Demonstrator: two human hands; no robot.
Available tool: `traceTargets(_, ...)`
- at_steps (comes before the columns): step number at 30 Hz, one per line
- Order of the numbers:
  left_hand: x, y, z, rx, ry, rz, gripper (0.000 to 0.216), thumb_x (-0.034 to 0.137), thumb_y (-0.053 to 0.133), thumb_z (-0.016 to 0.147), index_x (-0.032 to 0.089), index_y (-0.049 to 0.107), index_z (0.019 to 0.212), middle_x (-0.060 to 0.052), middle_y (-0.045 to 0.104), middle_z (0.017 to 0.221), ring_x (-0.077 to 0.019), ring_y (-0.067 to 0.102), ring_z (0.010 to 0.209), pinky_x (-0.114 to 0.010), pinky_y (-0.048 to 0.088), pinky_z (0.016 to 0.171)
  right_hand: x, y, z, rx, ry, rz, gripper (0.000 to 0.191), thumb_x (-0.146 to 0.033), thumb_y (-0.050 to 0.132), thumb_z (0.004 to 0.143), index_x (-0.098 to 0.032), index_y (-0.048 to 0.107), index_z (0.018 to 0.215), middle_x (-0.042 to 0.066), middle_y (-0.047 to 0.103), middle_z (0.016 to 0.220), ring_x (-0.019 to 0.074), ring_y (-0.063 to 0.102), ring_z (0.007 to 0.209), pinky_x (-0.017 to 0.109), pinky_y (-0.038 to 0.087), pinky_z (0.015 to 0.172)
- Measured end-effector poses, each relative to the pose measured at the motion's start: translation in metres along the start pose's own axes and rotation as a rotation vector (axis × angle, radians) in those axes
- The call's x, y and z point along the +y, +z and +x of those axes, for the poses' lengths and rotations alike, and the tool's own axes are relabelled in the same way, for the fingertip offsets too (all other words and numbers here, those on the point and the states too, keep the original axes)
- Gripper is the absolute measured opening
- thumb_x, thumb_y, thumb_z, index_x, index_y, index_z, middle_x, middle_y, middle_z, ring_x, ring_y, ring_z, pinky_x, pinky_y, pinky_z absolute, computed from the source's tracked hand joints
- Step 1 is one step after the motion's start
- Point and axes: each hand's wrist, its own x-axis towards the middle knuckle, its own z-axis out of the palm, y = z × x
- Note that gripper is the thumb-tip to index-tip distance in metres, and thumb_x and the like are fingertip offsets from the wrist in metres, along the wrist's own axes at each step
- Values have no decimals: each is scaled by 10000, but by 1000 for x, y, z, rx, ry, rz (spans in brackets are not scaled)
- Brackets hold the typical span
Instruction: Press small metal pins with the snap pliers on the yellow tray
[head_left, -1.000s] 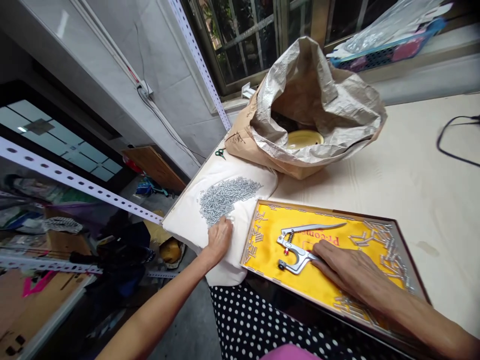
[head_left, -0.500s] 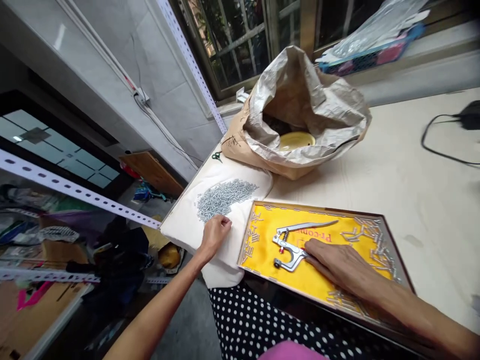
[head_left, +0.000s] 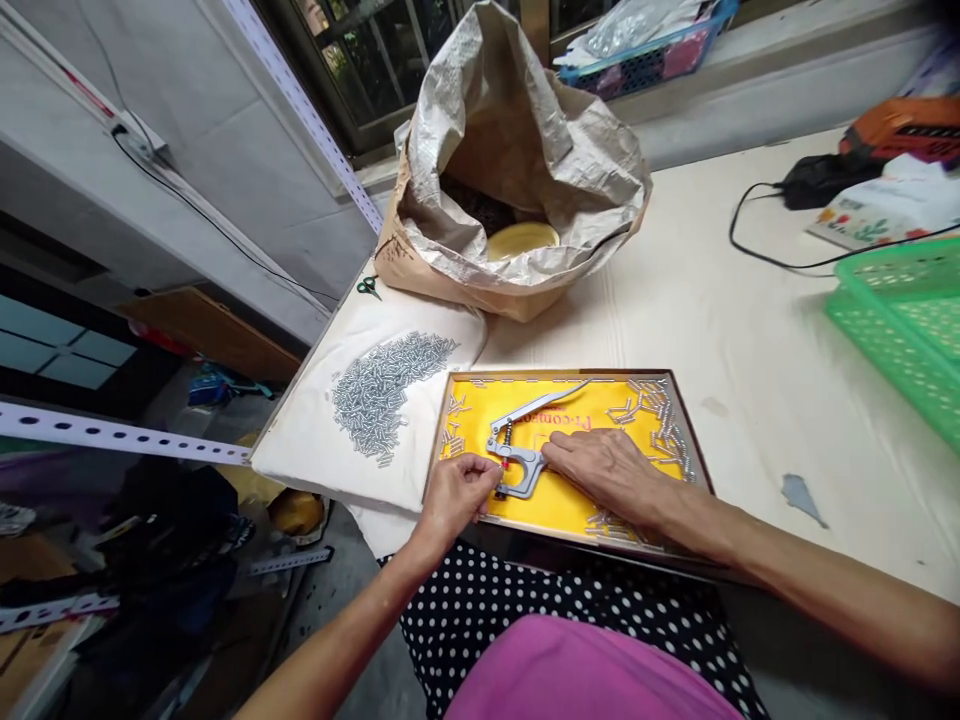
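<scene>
Silver press pliers lie on the yellow lining of a shallow tray at the table's near edge. My right hand rests palm down on the lower handle, fingers flat along it. My left hand is at the jaw end of the pliers, its fingertips pinched together on something too small to make out. Small silver metal pieces line the tray's edges. A heap of the same silver pieces lies on a white cloth to the tray's left.
A big crumpled paper sack with a yellow bowl inside stands behind the tray. Small scissors lie by the sack. A green basket and a black cable are at the right. Metal shelving stands left.
My left hand left the heap of silver pieces on the cloth and came over to the jaw of the pliers in the tray. The view swung right, showing the green basket.
</scene>
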Motion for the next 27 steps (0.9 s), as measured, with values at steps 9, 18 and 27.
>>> traceTargets(9, 1, 0, 2, -19, -78, -30, 134, 241, 675, 809, 124, 651, 749, 19, 614, 482, -63, 474, 358, -158, 370, 386, 6, 11, -1, 33, -26, 28, 149, -76, 421, 934, -206, 492, 947, 37, 605, 890, 166, 481, 726, 331, 205, 619)
traceTargets(18, 13, 0, 12, -60, -210, 88, 131, 197, 652, 823, 120, 649, 717, 27, 611, 456, -60, 479, 318, -149, 372, 358, 9, 14, 1, 10, -22, 114, 131, -111, 391, 948, -214, 471, 941, 44, 602, 909, 174, 465, 728, 327, 248, 636)
traceTargets(27, 21, 0, 17, -144, -217, 131, 172, 159, 638, 821, 144, 583, 659, 12, 611, 443, -90, 567, 388, -170, 481, 449, 12, 24, 0, 13, -24, 149, 116, -139, 400, 950, -220, 479, 975, 37, 573, 952, 183, 438, 741, 331, 274, 660)
